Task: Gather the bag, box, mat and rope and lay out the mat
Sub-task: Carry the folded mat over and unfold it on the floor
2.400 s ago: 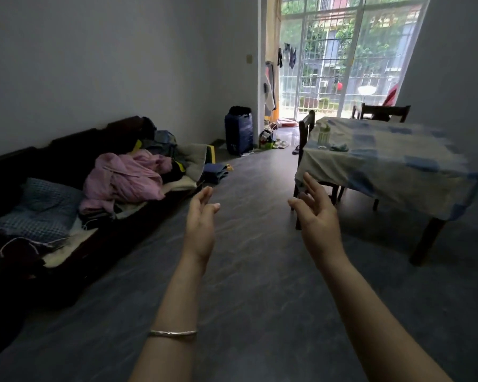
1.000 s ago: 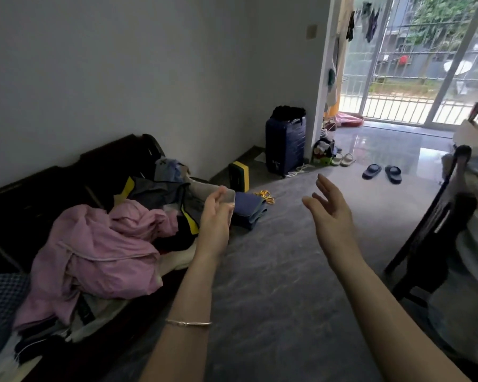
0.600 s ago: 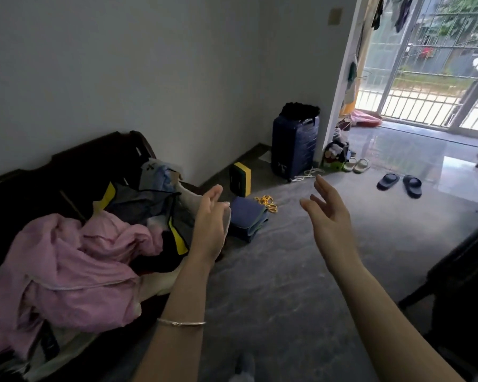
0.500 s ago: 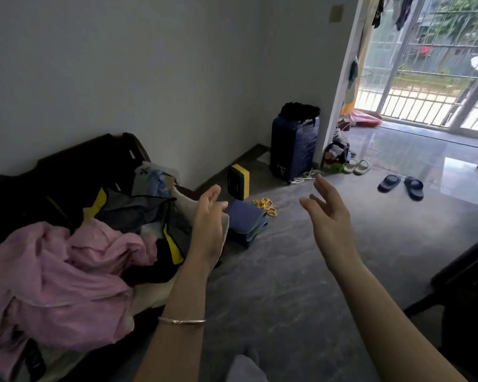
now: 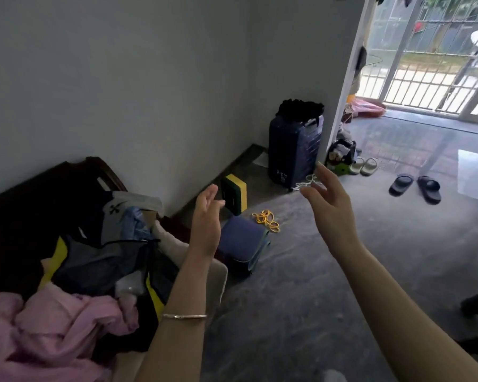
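Your hands, left hand [image 5: 206,224] and right hand [image 5: 330,208], hang spread, empty; you have stepped closer, so the folded blue mat [image 5: 242,244] and coiled yellow rope [image 5: 267,220] seem nearly reachable.

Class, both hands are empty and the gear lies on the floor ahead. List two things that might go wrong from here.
1. The yellow rope lies in loose loops beside the folded blue mat. Grabbed carelessly, it may tangle or snag a foot.
2. The mat lies close by the sofa. Unfolded where it is, it would likely lack room to lie flat.
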Motion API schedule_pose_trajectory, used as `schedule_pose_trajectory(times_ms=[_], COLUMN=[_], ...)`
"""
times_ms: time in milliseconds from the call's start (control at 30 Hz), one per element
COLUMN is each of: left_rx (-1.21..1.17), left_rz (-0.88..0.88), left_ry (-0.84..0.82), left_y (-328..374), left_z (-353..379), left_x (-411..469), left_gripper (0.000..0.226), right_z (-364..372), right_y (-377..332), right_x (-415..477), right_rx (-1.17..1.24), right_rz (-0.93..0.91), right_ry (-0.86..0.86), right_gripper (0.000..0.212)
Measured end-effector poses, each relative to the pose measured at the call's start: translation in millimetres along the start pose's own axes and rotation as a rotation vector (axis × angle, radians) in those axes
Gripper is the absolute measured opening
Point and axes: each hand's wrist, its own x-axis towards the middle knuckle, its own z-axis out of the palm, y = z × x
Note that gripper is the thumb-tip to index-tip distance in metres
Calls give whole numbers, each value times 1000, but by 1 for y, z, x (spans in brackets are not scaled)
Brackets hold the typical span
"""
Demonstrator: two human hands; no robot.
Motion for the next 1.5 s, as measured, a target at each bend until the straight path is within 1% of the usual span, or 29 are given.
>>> schedule_pose_trajectory(times_ms=[67,200,300,433,600,800,1067,1200,1400,1500], left_rx=[4,-6,-3,-43,-71,-113,-146,-125,-83,-66], left_rz=[-10,-37,-59,-117,-191,-294,-444,-489,-583,-620], left_ry=[4,70,118,224,305,404,531,579,634,672], left_y=[-6,-19,-28,-37,-60,-115,-201,-235,-299,-349], left_z=[13,45,74,107,128,131,130,125,112,107], left_x=[30,95,139,190,244,308,418,463,506,514], left_gripper=[45,45,45,44,44,44,45,45,47,48], right_z=[8,20,22,24,47,93,182,222,271,290], right_y=[13,41,57,74,105,170,259,297,372,431], right_x=[36,114,176,253,330,388,471,502,534,541], right_rx=[5,11,20,-13,-57,-127,-260,-352,-427,-479], right_rz=[1,14,28,46,77,159,230,244,268,295], right_ry=[-13,-79,-155,-271,-402,-483,-666,-747,-852,-927], right_gripper=[52,54,55,54,56,57,65,66,66,67])
